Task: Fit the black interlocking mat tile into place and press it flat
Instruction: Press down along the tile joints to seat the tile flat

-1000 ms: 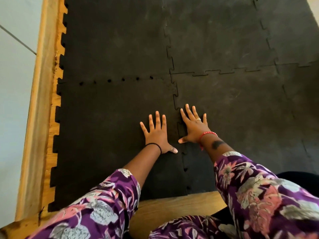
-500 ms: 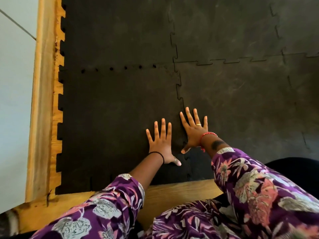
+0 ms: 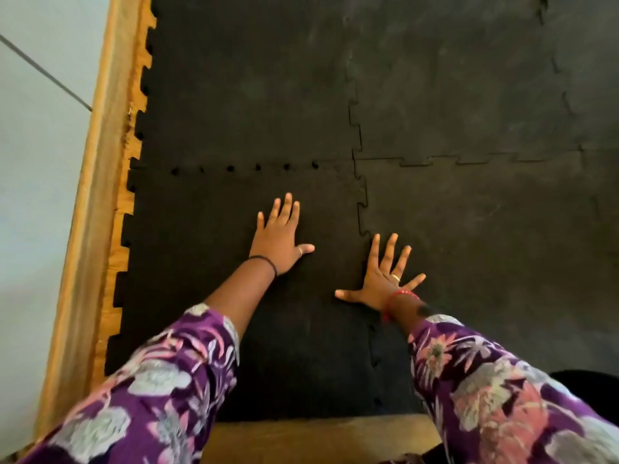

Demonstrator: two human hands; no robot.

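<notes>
The black mat tile (image 3: 207, 249) is showing a matt, finely grained, rubbery or foam-like surface, dull with faint grey scuffs. The neighbouring tiles (image 3: 469, 229) at three o'clock are looking equally matt, with paler smears. The wooden frame (image 3: 90, 209) at nine o'clock is appearing golden, grained and slightly glossy. The sleeves (image 3: 495, 390) are showing soft printed cloth. A ring (image 3: 396, 277) is glinting like polished metal.

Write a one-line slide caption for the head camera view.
Left hand flat on the black mat tile; right hand spread over its jagged seam, wooden floor alongside.
</notes>
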